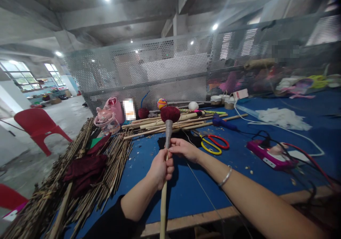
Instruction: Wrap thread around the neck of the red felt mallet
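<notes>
My left hand (160, 169) is wrapped round the pale wooden stick (163, 207) of a mallet, held upright above the table. A round dark red head (170, 114) tops the mallet, and grey winding (168, 130) covers the neck below it. My right hand (185, 150) is closed in a pinch against the shaft at the lower end of the winding. A thin thread (204, 187) runs from beneath that hand down toward the table's front edge. Its end in the fingertips is too small to see. Scissors (213, 144) with yellow and red handles lie beyond my right wrist.
Bundled thin sticks (114, 164) with dark red cloth (86, 171) cover the left side. Wooden rods (149, 125) and a blue glue gun (225, 122) lie behind the mallet. A purple power strip (269, 155) with cables sits right. Perforated metal panels (160, 68) stand behind.
</notes>
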Motion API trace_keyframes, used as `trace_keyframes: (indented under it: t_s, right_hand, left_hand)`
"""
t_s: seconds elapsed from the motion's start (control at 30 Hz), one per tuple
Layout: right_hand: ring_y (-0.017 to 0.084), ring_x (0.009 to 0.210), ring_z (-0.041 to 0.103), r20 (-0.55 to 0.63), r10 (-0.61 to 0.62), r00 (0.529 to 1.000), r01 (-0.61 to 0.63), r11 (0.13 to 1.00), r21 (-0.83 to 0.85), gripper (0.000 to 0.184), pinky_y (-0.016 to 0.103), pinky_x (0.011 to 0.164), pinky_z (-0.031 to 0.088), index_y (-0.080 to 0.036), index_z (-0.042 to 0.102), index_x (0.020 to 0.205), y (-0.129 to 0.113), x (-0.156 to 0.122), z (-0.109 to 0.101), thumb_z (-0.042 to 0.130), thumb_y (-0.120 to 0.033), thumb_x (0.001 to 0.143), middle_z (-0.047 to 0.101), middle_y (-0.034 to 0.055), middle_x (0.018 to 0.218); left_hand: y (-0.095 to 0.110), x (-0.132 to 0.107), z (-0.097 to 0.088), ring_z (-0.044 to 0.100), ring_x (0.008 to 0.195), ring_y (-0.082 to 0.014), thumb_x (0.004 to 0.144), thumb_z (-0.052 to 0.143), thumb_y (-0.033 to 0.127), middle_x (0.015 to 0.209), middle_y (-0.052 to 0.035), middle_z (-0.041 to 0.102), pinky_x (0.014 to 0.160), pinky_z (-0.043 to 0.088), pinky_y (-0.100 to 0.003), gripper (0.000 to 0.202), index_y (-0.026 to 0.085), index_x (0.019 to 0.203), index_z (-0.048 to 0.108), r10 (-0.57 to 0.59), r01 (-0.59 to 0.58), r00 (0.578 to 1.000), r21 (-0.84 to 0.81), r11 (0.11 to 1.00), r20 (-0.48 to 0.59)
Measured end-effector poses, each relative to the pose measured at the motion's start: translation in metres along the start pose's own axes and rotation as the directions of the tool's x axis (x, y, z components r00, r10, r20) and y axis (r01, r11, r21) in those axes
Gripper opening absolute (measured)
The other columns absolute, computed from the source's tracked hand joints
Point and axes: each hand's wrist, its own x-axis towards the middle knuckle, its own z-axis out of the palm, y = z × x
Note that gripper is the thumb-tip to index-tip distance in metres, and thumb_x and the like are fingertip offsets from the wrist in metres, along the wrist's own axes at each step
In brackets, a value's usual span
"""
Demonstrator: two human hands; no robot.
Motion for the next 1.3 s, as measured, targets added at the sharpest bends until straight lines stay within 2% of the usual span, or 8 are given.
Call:
trace_keyframes:
  t_s: [0.17,0.3,0.47,0.8,0.9,1.03,1.13,1.3]
  right_hand:
    - [0.009,0.071,0.053,-0.091,0.017,0.996,-0.012,0.998,0.061,0.026,0.018,0.057,0.041,-0.018,0.052,0.094,0.002,0.001,-0.002,0.058,-0.031,0.073,0.057,0.0018,0.085]
    - [0.011,0.072,0.056,0.033,0.101,0.994,-0.105,0.983,0.152,0.038,0.020,0.053,0.044,-0.020,0.047,0.101,0.001,-0.002,0.001,0.059,-0.019,0.065,0.055,0.0008,0.089]
    - [0.008,0.050,0.051,0.114,0.159,0.981,-0.171,0.980,0.103,0.054,0.019,0.041,0.041,-0.019,0.043,0.100,0.006,-0.002,0.007,0.051,-0.002,0.050,0.054,-0.0036,0.074]
    - [0.004,0.036,0.034,-0.087,0.360,0.929,-0.304,0.876,0.375,0.028,0.013,0.031,0.018,-0.016,0.047,0.088,-0.002,0.002,0.001,0.050,-0.010,0.061,0.055,-0.0016,0.060]
    - [0.001,0.033,0.024,-0.108,0.322,0.941,-0.283,0.919,0.276,0.016,0.013,0.030,0.009,-0.016,0.050,0.081,-0.003,0.001,-0.002,0.057,-0.025,0.070,0.048,-0.0055,0.054]
    - [0.001,0.032,0.022,-0.032,0.218,0.975,-0.215,0.972,0.092,0.024,0.016,0.028,0.007,-0.014,0.055,0.078,0.003,0.002,-0.001,0.063,-0.036,0.071,0.049,-0.0052,0.054]
    - [0.000,0.032,0.021,0.017,0.191,0.981,-0.192,0.974,0.117,0.028,0.017,0.028,0.007,-0.015,0.057,0.088,0.006,0.003,0.002,0.064,-0.036,0.071,0.053,-0.0045,0.061]
    - [0.002,0.032,0.013,0.090,0.199,0.976,-0.213,0.959,0.185,0.032,0.016,0.030,0.006,-0.015,0.056,0.092,0.005,0.002,0.003,0.065,-0.037,0.070,0.031,-0.0118,0.044]
  left_hand:
    - [-0.002,0.002,-0.002,0.015,0.033,-0.0037,0.077,0.035,0.040,0.046,0.0094,0.024,0.033,0.006,-0.016,0.022,0.021,0.067,0.033,0.012,-0.006,0.998,0.093,0.996,-0.069]
    - [-0.001,0.003,-0.003,0.016,0.032,-0.0031,0.076,0.034,0.039,0.047,0.0089,0.027,0.034,0.006,-0.016,0.021,0.021,0.065,0.033,0.043,-0.026,0.995,0.172,0.985,-0.094]
    - [-0.001,0.004,-0.006,0.017,0.033,-0.0027,0.075,0.036,0.040,0.048,0.0084,0.030,0.035,0.007,-0.017,0.021,0.020,0.067,0.034,0.069,-0.032,0.987,0.238,0.971,-0.146]
    - [-0.001,0.004,-0.005,0.017,0.032,-0.0028,0.077,0.035,0.041,0.047,0.0093,0.028,0.035,0.005,-0.016,0.022,0.021,0.068,0.034,0.040,-0.014,0.991,0.202,0.979,-0.128]
    - [-0.001,0.006,-0.005,0.017,0.032,-0.0030,0.076,0.037,0.042,0.048,0.0091,0.028,0.035,0.005,-0.016,0.023,0.021,0.068,0.034,0.042,-0.019,0.991,0.183,0.983,-0.123]
    - [0.000,0.005,-0.006,0.015,0.033,-0.0033,0.074,0.039,0.042,0.047,0.0094,0.025,0.034,0.005,-0.015,0.023,0.021,0.067,0.034,0.009,0.000,0.996,0.093,0.996,-0.093]
    - [0.001,0.003,-0.006,0.010,0.032,-0.0033,0.073,0.041,0.036,0.045,0.0100,0.020,0.033,0.003,-0.015,0.019,0.021,0.065,0.033,-0.021,0.021,1.000,-0.030,0.999,0.005]
    - [0.000,0.008,-0.008,0.007,0.032,-0.0021,0.069,0.045,0.026,0.041,0.0100,0.016,0.030,0.002,-0.014,0.027,0.020,0.056,0.022,-0.075,0.085,0.993,-0.119,0.989,0.089]
